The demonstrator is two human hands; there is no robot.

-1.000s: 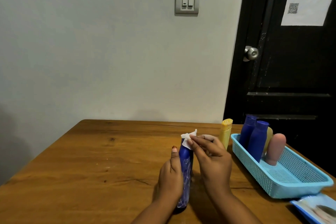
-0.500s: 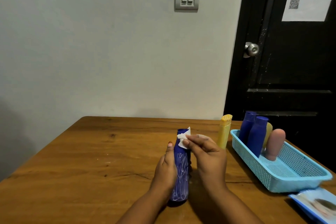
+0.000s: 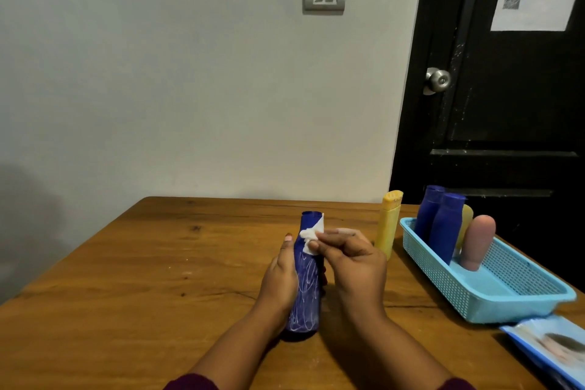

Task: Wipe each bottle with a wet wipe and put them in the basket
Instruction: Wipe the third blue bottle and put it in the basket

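Observation:
A tall dark blue bottle point(image 3: 306, 288) with white scribble print stands upright on the wooden table point(image 3: 126, 294). My left hand point(image 3: 280, 279) grips its body from the left. My right hand point(image 3: 351, 263) pinches a small white wet wipe point(image 3: 311, 236) against the bottle's neck. A yellow bottle point(image 3: 388, 225) stands upright just left of the light blue basket point(image 3: 506, 298). Inside the basket stand two blue bottles point(image 3: 443, 228), a pink bottle point(image 3: 476, 244) and a yellow one point(image 3: 465, 225) mostly hidden behind them.
A blue wet wipe pack point(image 3: 550, 345) lies at the table's right front corner, below the basket. A black door with a round knob point(image 3: 438, 81) is behind the basket. The grey wall runs along the table's far edge.
The wipe in my right hand has slid down from the bottle's cap to its neck. My left hand keeps hold of the bottle.

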